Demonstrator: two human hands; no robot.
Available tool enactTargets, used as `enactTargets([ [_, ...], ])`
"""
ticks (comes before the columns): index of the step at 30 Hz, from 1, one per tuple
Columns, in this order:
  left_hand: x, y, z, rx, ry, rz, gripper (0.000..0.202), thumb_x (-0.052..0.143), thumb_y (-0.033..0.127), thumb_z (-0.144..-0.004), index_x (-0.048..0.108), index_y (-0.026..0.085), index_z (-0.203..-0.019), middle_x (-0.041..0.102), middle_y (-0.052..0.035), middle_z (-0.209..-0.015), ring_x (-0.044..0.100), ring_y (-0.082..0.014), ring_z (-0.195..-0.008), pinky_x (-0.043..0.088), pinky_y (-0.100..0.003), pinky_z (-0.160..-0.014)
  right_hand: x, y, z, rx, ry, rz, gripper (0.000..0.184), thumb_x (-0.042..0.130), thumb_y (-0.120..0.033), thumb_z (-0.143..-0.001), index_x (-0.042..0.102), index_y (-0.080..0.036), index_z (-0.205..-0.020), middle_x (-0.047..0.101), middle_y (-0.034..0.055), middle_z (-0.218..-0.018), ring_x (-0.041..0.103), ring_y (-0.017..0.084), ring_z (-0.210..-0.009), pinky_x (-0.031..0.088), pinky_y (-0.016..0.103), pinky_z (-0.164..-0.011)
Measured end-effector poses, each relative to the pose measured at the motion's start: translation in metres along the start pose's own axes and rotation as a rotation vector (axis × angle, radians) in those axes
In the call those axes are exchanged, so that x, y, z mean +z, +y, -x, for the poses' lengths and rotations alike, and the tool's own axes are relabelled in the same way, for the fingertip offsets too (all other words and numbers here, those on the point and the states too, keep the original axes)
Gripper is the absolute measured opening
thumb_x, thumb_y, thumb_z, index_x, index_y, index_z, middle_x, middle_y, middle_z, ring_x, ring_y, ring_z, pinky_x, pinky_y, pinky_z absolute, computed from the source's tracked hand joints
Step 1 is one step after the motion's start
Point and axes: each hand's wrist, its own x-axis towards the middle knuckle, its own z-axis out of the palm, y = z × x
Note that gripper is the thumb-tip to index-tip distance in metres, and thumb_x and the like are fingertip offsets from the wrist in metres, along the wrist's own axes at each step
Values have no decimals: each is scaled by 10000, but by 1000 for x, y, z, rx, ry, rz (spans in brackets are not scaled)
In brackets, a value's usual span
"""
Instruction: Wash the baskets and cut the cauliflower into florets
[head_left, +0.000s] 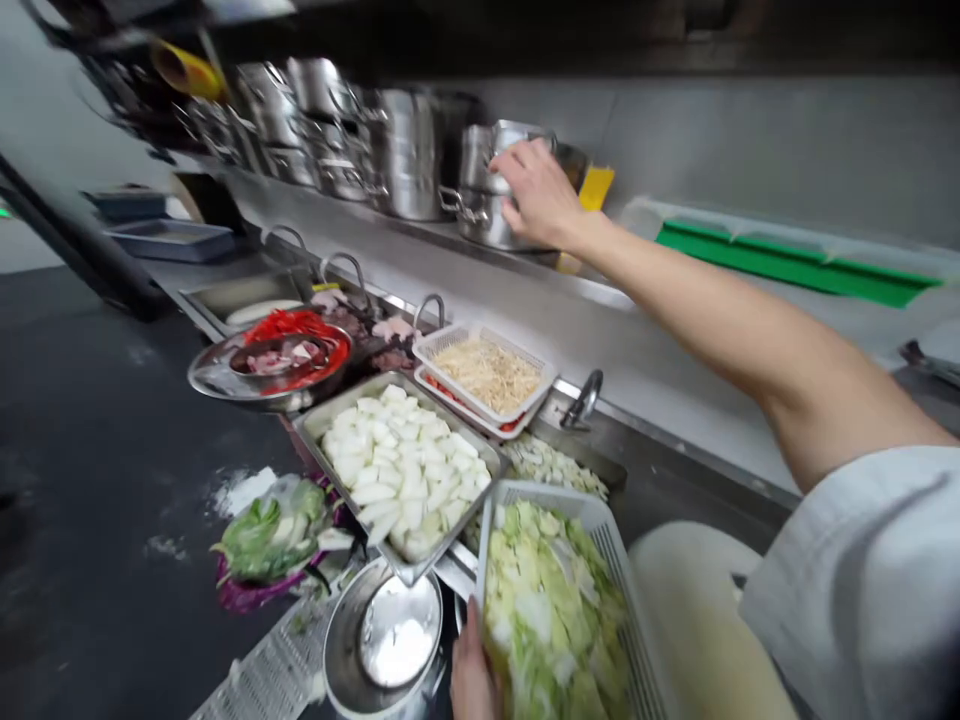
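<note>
My right hand (541,190) is raised to the shelf, fingers apart and bent, in front of small steel pots (484,215). Whether its fingertips touch the metal cannot be made out. Low in the view, my left hand (474,668) grips the side of a white plastic basket (615,560) that tilts towards me. Chopped cabbage (547,600) fills this basket. Left of it are a steel pan (345,490) heaped with cut white onion pieces (409,465) and a steel pot (337,640) that looks empty.
Bean sprouts (487,375) lie in a white basket behind. A steel bowl (206,378) with red strips stands far left. Leafy greens (274,535) lie in the sink area. At right is a round white board (697,590); large pots (416,150) line the shelf.
</note>
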Motion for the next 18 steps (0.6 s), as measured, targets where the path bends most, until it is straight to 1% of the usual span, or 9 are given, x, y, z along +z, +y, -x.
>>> enactTargets([
  [2, -3, -3, -4, -19, -28, 60, 768, 415, 56, -850, 374, 45, -1616, 671, -231, -1377, 634, -306, -1308, 520, -423, -1125, 16, -37, 90, -114, -158, -152, 331, 467, -235, -1029, 605, -131, -1312, 557, 145, -1445, 445, 299, -1343, 363, 481, -1167],
  [3, -4, -4, -5, -5, -28, 91, 788, 425, 52, -815, 381, 13, -1601, 661, -237, -1397, 628, -315, -1315, 506, -423, -1138, 27, -56, 143, -169, -266, -233, 325, 473, -211, -1012, 613, -128, -1293, 595, 149, -1376, 483, 303, -1286, 383, 514, -1144],
  [5, -8, -6, -4, 0, -17, 138, 758, 451, 90, -811, 431, -13, -1561, 657, -245, -1406, 632, -337, -1305, 501, -436, -1133, 52, -89, 254, -198, -483, -418, 314, 443, -192, -1015, 644, -121, -1245, 639, 156, -1292, 535, 276, -1193, 421, 496, -1111],
  [7, -14, -10, 0, -16, -8, 143, 734, 459, 148, -830, 460, -5, -1547, 680, -230, -1372, 651, -336, -1269, 514, -435, -1107, 81, -104, 356, -33, -654, -530, 325, 442, -188, -1004, 672, -119, -1224, 656, 170, -1288, 568, 272, -1173, 440, 463, -1103],
  [9, -21, -14, 3, -28, -19, 103, 757, 450, 195, -833, 448, 11, -1567, 702, -204, -1332, 666, -316, -1234, 532, -411, -1071, 113, -97, 436, 272, -723, -598, 335, 479, -206, -992, 682, -113, -1241, 654, 188, -1340, 579, 287, -1238, 441, 438, -1121],
  [11, -30, -16, 5, -58, -28, 48, 767, 441, 240, -838, 452, 30, -1576, 709, -197, -1318, 683, -309, -1200, 557, -393, -1014, 146, -74, 488, 629, -783, -624, 375, 533, -261, -990, 662, -119, -1312, 649, 200, -1389, 595, 294, -1286, 461, 398, -1114],
  [13, -39, -16, 3, -117, -24, 14, 750, 449, 302, -853, 487, 58, -1562, 703, -204, -1341, 705, -325, -1168, 579, -396, -948, 176, -52, 519, 854, -879, -649, 423, 581, -329, -991, 641, -144, -1367, 660, 191, -1402, 613, 296, -1304, 493, 358, -1074],
  [16, -50, -15, 0, -208, -39, 47, 739, 521, 437, -850, 539, 126, -1521, 753, -167, -1268, 752, -339, -1075, 598, -411, -893, 208, -40, 542, 877, -1082, -734, 357, 584, -364, -1000, 712, -134, -1241, 754, 164, -1208, 696, 294, -1161, 557, 322, -927],
  [18, -54, -16, 0, -279, -98, 101, 708, 626, 555, -772, 657, 168, -1365, 810, -114, -1057, 778, -341, -929, 620, -415, -805, 216, -48, 554, 856, -1154, -812, 274, 603, -325, -981, 750, -124, -1097, 785, 114, -1012, 733, 265, -993, 565, 288, -812],
])
